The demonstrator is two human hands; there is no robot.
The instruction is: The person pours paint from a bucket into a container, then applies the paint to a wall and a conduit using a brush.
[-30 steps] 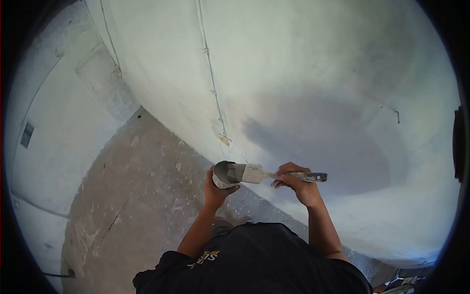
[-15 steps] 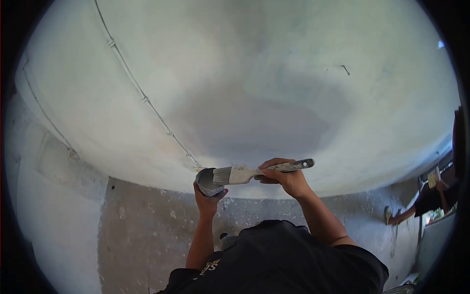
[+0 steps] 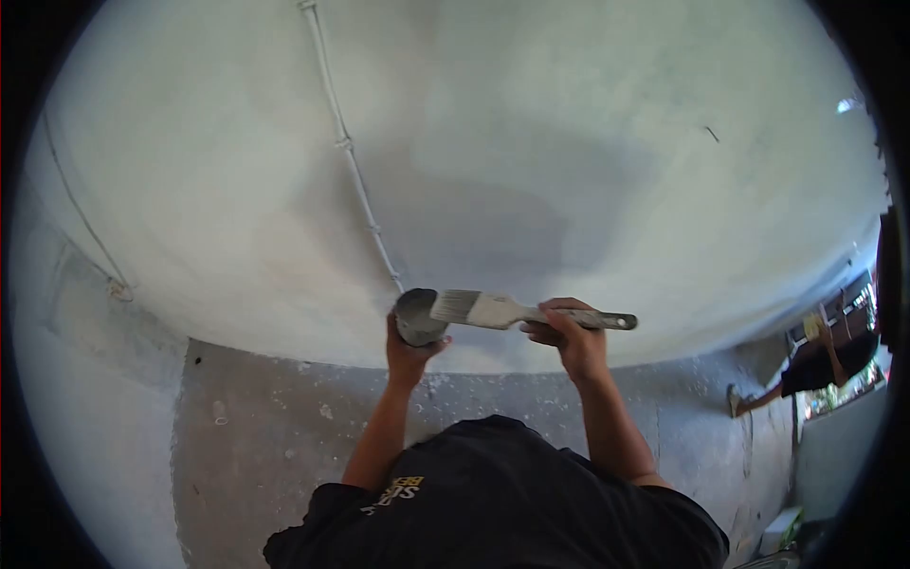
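A round grey cup point(image 3: 418, 321) is held at its side by my left hand point(image 3: 409, 355), whose fingers wrap round it. My right hand point(image 3: 573, 337) grips the handle of a wide paintbrush point(image 3: 493, 311) with a paint-smeared ferrule. The brush lies almost level, and its bristles point left at the right side of the cup's mouth. Behind both hands rises a pale wall point(image 3: 455, 190).
A thin white pipe point(image 3: 357, 180) runs down the wall to just above the cup. Paint specks dot the grey floor point(image 3: 256, 427). At the far right stands another person point(image 3: 825, 365) in dark clothes. A small hook point(image 3: 711, 134) sticks out of the wall.
Both hands, with the cup and brush, have risen slightly in view, and the brush has shifted right. The view has turned, so the pipe looks steeper and closer.
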